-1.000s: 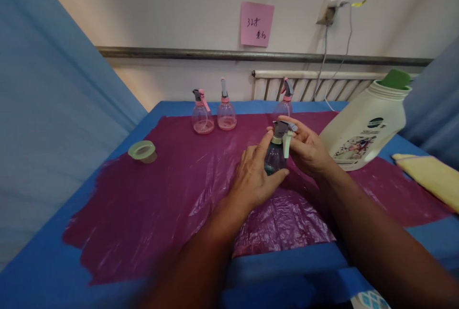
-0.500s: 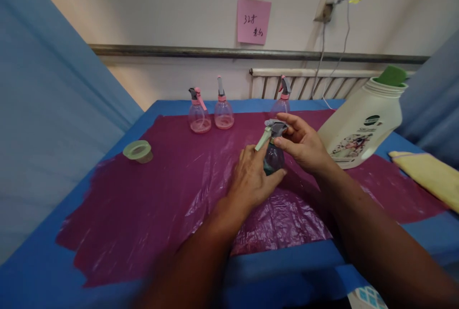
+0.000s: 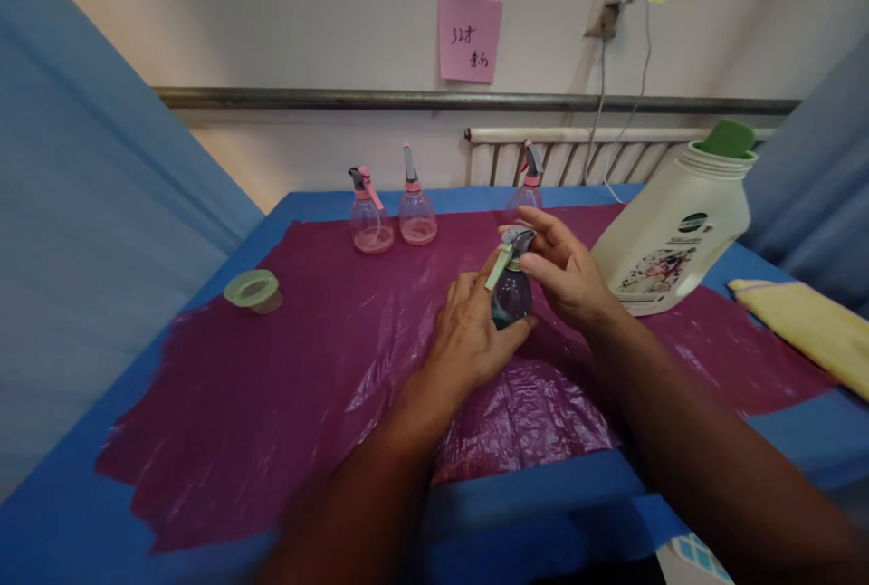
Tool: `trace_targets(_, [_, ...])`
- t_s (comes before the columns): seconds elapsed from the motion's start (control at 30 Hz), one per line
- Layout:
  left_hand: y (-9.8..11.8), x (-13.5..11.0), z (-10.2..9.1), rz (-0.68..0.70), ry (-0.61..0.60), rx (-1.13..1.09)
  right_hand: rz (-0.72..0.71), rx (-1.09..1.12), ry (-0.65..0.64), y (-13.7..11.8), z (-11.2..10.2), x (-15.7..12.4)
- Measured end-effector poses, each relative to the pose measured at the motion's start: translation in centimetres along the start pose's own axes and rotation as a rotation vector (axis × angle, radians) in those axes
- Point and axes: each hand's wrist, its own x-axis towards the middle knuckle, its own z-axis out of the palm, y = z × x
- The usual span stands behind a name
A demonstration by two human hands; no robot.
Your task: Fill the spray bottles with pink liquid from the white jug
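My left hand (image 3: 468, 322) wraps round the lower part of a small clear spray bottle (image 3: 510, 297) that has dark green liquid at its bottom. Its grey head with a pale green trigger points up and to the left. At the neck of this bottle my right hand (image 3: 567, 273) grips with the thumb in front, while its other fingers curve behind the head and are partly hidden. The bottle stands upright on a purple plastic sheet (image 3: 285, 395).
Two pink-trimmed spray bottles, one (image 3: 371, 225) left of the other (image 3: 416, 215), stand at the back; a third (image 3: 527, 191) is behind my hands. A large white jug (image 3: 669, 241) holds a green scoop (image 3: 730, 139). A yellow cloth (image 3: 801, 322) lies right, a pale green funnel-like cup (image 3: 253, 290) left.
The view has shifted slightly, moving everything a little left. The fingers of my right hand have turned a little about the bottle's head; my left hand keeps its hold.
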Motion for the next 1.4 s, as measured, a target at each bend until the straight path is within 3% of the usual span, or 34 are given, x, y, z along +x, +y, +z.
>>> trace_targets(0.33, [-0.1,-0.2,0.1,0.017,-0.004,-0.003,0.059,-0.013,-0.025,-0.4,-1.1,0.2])
trace_targets(0.63, [0.0,-0.3,0.4,0.029,-0.016,0.017,0.028,-0.064,0.045,0.6,-0.4,0.2])
trace_targets(0.87, [-0.3,-0.2,0.3,-0.005,0.023,-0.031,-0.045,-0.027,-0.069,0.3,-0.1,-0.4])
trace_targets(1.23, [0.1,-0.5,-0.1,0.036,-0.022,-0.013,0.007,-0.128,0.016,-0.4,-1.1,-0.7])
trace_targets(1.4, [-0.5,0.0,0.8,0.042,0.063,-0.038,-0.034,-0.242,0.047,-1.0,-0.5,-0.3])
